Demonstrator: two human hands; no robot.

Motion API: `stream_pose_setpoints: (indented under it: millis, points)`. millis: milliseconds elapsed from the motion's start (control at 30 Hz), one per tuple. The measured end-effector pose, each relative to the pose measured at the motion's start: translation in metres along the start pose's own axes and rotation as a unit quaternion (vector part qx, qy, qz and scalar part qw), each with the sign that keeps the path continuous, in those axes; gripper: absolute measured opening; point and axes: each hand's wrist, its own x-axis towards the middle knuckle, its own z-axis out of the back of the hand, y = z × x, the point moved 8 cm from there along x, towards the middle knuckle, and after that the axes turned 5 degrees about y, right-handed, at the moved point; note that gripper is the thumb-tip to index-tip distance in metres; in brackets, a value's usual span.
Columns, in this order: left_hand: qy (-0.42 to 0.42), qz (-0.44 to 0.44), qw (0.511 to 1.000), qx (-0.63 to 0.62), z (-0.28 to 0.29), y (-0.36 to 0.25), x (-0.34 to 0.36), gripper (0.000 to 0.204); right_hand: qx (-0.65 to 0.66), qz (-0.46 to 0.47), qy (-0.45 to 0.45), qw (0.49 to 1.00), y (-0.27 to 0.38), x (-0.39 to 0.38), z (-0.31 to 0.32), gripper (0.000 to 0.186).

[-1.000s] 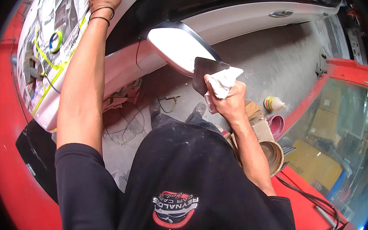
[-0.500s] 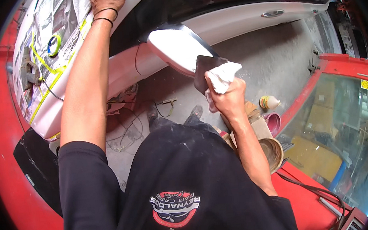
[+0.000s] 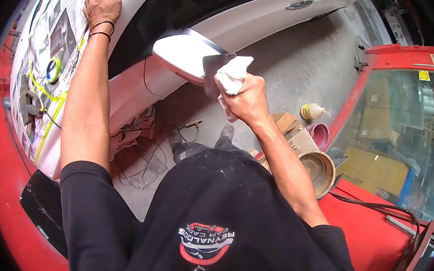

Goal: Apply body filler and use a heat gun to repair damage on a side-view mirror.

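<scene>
My left hand (image 3: pixel 102 9) is on the white car (image 3: pixel 264 22) at the edge of its newspaper-covered part. Its fingers look curled, a small dark patch shows between thumb and fingers, and the frame's upper edge cuts off the tips. A crumpled white cloth (image 3: pixel 235 74) is gripped in my right hand (image 3: pixel 249 100), together with a flat dark grey plate (image 3: pixel 214 74). This plate overlaps the lower end of the white side mirror (image 3: pixel 182 54) in view; whether they touch I cannot tell.
Newspaper (image 3: pixel 68 25) edged with yellow tape carries a tape roll (image 3: pixel 53 70) and a grey clamp-like tool (image 3: pixel 28 102). By my right arm stand a wicker basket (image 3: pixel 319 171), cardboard (image 3: pixel 299 139), a pink tub (image 3: pixel 320 135) and a bottle (image 3: pixel 311 111). Right of them lies a red-framed glass panel (image 3: pixel 390 137).
The whole scene has shifted left in view. My left hand has slid slightly farther along the newspaper's edge. My right hand keeps its hold on the cloth and plate near the mirror.
</scene>
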Motion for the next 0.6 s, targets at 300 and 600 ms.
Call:
stream_pose_setpoints:
  millis: [300, 600]
  points:
    - [0.007, -0.015, 1.000, 0.020, -0.010, 0.009, -0.002, 0.070, -0.015, -0.035, 0.113, 0.993, 0.017, 0.002, -0.074, 0.019]
    - [0.016, -0.055, 0.998, 0.037, -0.010, -0.007, 0.002, 0.065, 0.112, -0.141, 0.201, 0.963, -0.055, -0.066, -0.002, 0.010]
